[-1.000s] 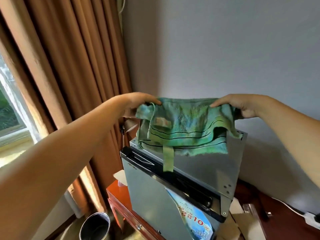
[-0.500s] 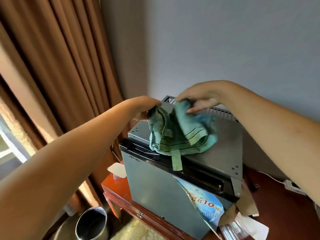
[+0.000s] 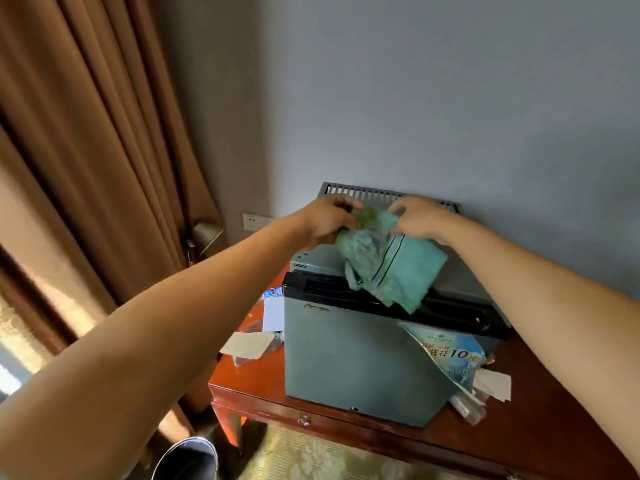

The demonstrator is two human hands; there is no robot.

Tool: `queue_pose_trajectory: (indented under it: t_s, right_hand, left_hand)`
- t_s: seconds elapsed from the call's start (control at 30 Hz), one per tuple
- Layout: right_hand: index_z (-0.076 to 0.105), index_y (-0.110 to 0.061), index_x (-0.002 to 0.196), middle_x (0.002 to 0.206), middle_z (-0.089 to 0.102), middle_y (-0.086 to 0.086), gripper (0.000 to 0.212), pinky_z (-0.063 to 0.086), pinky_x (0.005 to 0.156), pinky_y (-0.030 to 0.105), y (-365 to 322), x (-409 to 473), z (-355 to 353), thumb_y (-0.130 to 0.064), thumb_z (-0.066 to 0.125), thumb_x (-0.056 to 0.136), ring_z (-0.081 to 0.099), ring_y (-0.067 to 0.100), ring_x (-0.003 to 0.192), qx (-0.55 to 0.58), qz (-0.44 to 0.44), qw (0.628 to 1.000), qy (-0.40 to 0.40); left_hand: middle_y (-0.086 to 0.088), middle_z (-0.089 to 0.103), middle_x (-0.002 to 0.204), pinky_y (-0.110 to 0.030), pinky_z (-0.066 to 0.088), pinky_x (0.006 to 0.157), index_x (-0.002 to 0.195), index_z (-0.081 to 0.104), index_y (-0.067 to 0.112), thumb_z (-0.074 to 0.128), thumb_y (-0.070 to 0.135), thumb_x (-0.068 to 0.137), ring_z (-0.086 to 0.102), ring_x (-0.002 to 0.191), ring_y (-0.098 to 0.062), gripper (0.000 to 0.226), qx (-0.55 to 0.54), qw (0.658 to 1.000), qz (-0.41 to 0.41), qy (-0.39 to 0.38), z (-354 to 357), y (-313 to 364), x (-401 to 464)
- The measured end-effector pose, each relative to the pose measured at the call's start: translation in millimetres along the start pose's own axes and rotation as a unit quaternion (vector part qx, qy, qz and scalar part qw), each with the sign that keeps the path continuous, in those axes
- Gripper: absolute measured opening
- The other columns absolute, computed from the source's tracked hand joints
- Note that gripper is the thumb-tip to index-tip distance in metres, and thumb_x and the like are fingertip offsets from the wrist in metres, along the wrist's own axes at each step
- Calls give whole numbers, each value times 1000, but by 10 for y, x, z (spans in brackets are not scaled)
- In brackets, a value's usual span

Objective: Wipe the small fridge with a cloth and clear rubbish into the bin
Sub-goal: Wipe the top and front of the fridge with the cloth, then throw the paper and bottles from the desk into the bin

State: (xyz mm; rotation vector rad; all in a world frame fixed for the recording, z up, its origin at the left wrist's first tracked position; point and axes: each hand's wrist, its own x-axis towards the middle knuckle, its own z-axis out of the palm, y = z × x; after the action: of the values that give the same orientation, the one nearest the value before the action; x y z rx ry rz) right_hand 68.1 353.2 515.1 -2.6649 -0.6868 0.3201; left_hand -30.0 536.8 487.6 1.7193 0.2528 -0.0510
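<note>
A small grey fridge (image 3: pixel 349 355) with a black top strip stands on a red-brown wooden table (image 3: pixel 519 427). A green cloth (image 3: pixel 391 268) with dark stripes is bunched above the fridge's top and hangs down over the black strip. My left hand (image 3: pixel 325 220) grips the cloth's upper left part. My right hand (image 3: pixel 415 218) pinches its upper right part, close beside the left hand. A round metal bin (image 3: pixel 187 460) stands on the floor at the table's front left corner.
Paper scraps and clear plastic wrappers (image 3: pixel 256 337) lie left of the fridge. More torn paper and plastic (image 3: pixel 485 389) lie at its right front. A blue printed sheet (image 3: pixel 450 351) hangs from the fridge door. Brown curtains (image 3: pixel 86 150) hang at left; a grey wall is behind.
My hands have come close together, folding the spread cloth into a bunch over the fridge top. The view has tilted down, showing more of the table and the rubbish.
</note>
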Motion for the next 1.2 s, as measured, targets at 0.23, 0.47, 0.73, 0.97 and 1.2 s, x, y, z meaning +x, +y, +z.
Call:
queue_pose_trajectory:
  t_s: [0.23,0.47,0.73,0.97,1.2]
  right_hand:
    - [52,-24,141,140,55,6,50,49,91,34,-319,-151,115,-26,67,93,59,25,117,-35,8,997,62]
    - [71,-24,117,111,66,-10,26,48,85,25,-1115,-180,644,-20,65,92,62,9,99,-58,-114,992,-2]
    - [74,-19,112,108,67,-9,26,47,85,25,-1677,149,1152,-13,57,94,61,11,102,-112,-194,973,-57]
    - [75,-26,100,111,70,-8,26,48,86,29,-1996,669,1604,-15,54,88,62,17,105,-172,-246,951,-76]
    - [49,-15,63,71,51,11,22,30,49,27,-2252,1032,2413,-8,54,84,45,25,66,-280,-221,914,-191]
  left_hand:
    - [-1,57,124,-24,40,85,130,65,18,73,27,92,54,108,-16,41,173,982,60,40,-332,-205,-150]
    - [-1,64,92,-28,48,71,115,71,14,66,18,94,56,82,-16,22,80,991,34,105,-780,-633,-265]
    - [-9,68,97,-29,51,69,114,70,10,59,14,97,63,82,-19,20,3,991,-38,128,-1115,-1350,-289]
    - [-9,68,103,-40,56,80,111,71,8,60,8,96,64,86,-24,18,-19,982,-96,161,-1339,-1870,-108]
    - [-8,73,101,-35,59,74,103,69,16,61,18,99,67,88,-22,9,11,968,-164,190,-1572,-2371,51]
